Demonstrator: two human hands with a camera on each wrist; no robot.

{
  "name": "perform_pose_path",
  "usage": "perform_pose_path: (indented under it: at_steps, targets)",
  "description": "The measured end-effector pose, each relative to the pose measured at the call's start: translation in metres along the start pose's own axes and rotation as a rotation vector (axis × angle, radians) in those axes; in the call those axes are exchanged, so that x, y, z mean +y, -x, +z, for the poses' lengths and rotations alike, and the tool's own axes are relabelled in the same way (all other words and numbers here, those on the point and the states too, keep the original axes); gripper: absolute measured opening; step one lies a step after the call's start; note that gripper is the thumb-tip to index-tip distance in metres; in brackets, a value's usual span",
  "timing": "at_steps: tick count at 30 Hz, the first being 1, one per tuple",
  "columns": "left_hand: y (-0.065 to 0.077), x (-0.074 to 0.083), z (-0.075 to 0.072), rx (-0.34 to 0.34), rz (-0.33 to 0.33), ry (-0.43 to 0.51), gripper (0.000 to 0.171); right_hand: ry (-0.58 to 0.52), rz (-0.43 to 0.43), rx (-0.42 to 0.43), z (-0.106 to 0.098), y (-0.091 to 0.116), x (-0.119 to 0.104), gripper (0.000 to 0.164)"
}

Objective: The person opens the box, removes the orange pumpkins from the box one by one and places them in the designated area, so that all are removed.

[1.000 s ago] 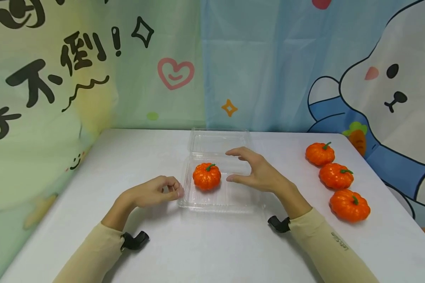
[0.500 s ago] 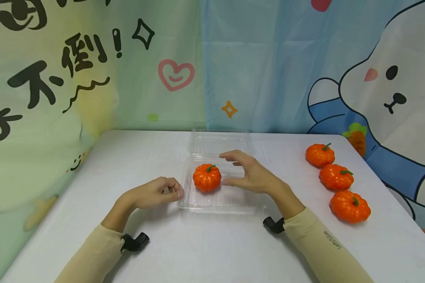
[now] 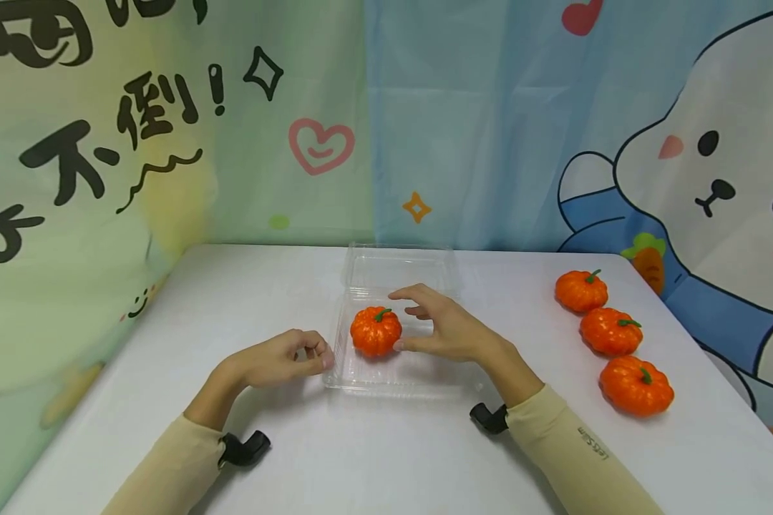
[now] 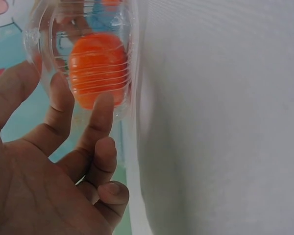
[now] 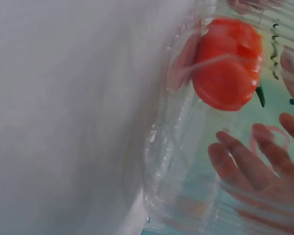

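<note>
A clear plastic clamshell box (image 3: 419, 375) lies with its lid laid back on the white table. In its left part sits an orange toy pumpkin (image 3: 376, 332) with a green stem. My right hand (image 3: 451, 329) is over the box, thumb and fingers spread, just right of the pumpkin; the thumb tip is at or very near it. In the right wrist view, the right hand's fingers (image 5: 255, 161) show through the clear wall with a gap to the pumpkin. At the box's left side is my left hand (image 3: 280, 357), its loosely bent fingers (image 4: 104, 115) resting against the wall.
Three more orange pumpkins stand in a row along the table's right side: a far one (image 3: 581, 290), a middle one (image 3: 610, 331) and a near one (image 3: 636, 386). A printed cloth (image 3: 477, 129) hangs behind the white table (image 3: 386, 458).
My right hand has moved left, closer to the pumpkin in the box. The left hand stays at the box's left side. The head view has tilted up slightly.
</note>
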State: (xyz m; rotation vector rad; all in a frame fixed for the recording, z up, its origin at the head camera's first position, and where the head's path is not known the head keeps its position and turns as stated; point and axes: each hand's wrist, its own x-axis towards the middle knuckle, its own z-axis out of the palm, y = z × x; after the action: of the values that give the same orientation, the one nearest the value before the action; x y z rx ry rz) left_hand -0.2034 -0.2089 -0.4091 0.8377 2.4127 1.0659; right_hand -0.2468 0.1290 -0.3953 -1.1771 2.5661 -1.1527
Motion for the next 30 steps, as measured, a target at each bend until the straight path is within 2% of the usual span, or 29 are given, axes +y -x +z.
perform_pose_path:
  at_steps: [8, 13, 20, 24, 30]
  targets:
    - [-0.003, 0.004, -0.002, -0.002, 0.014, -0.006, 0.014, -0.06, -0.012, -0.033, 0.004, -0.005, 0.0, 0.073]
    - [-0.001, 0.001, -0.003, -0.002, -0.004, 0.001, 0.014, -0.049, -0.009, -0.058, 0.008, -0.008, -0.004, 0.074]
    - [-0.002, -0.001, -0.001, -0.002, 0.025, 0.0, 0.013, -0.013, 0.022, -0.103, 0.011, -0.009, -0.006, 0.077]
    - [-0.003, -0.001, -0.001, -0.002, 0.029, 0.003, 0.012, -0.03, 0.025, -0.123, 0.012, -0.01, -0.005, 0.075]
    - [-0.002, 0.001, -0.001, -0.002, 0.029, 0.003, 0.014, -0.011, 0.068, -0.203, 0.016, -0.011, -0.008, 0.077]
